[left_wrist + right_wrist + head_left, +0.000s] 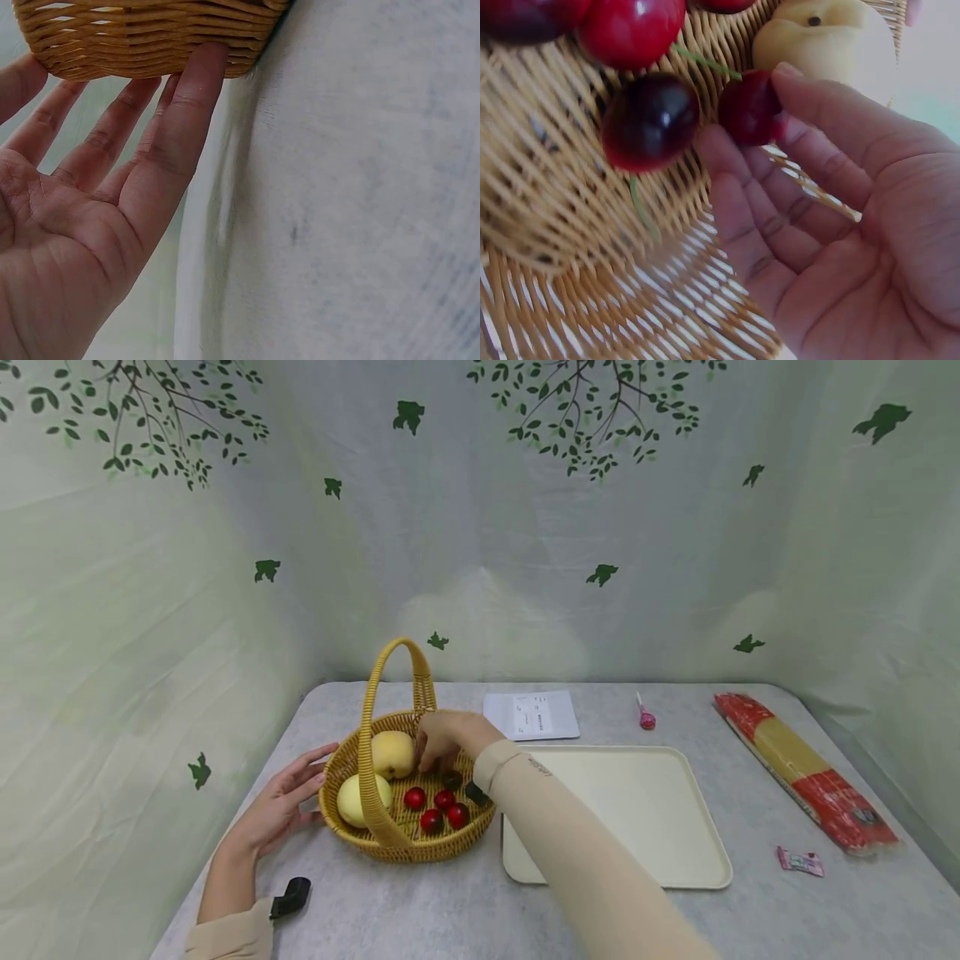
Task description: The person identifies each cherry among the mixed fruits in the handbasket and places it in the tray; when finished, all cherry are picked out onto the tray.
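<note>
A woven wicker basket (450,847) with a tall handle (367,735) stands on the grey table. It holds two yellow fruits (393,753) and several red cherries (414,797). My right hand (433,762) reaches into the basket. In the right wrist view the right hand (769,112) pinches a dark cherry (744,112) between thumb and fingers, beside another cherry (651,121) and a yellow fruit (825,37). My left hand (300,781) lies open against the basket's left side. The left wrist view shows its straight fingers (187,112) touching the basket wall (135,37).
A cream tray (622,814) lies just right of the basket. Behind it are a white paper (531,714) and a pink lollipop (646,718). A long red and yellow spaghetti pack (806,768) and a small pink wrapper (800,861) lie at the right. Curtain walls enclose the table.
</note>
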Demonstrator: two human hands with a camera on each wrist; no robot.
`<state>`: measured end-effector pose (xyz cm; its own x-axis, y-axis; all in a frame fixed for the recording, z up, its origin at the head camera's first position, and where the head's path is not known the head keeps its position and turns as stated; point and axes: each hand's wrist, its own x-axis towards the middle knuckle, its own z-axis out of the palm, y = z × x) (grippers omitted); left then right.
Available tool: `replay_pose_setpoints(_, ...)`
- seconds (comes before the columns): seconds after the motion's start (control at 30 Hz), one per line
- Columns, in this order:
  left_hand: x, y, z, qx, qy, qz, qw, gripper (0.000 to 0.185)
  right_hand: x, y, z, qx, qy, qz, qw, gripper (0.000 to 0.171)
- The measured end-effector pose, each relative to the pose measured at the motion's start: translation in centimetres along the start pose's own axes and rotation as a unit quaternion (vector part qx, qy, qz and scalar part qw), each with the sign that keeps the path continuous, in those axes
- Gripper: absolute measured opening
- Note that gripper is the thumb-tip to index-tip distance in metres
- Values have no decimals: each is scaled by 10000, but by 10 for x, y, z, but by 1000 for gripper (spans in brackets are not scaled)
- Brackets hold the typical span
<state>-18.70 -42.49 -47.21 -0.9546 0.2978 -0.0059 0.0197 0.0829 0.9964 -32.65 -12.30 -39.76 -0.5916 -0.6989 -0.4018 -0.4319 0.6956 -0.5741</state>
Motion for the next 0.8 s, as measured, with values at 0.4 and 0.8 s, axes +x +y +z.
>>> replay_pose_setpoints(0.4,1,0,-1,20,-110,139,9998,56,-27,13,-19,-1055,592,-962,9880,15)
replay_pose_setpoints(0.8,2,-2,-2,-48,-114,167,9998,57,-69,46,-31,-1152,1000,-1460,9775,31)
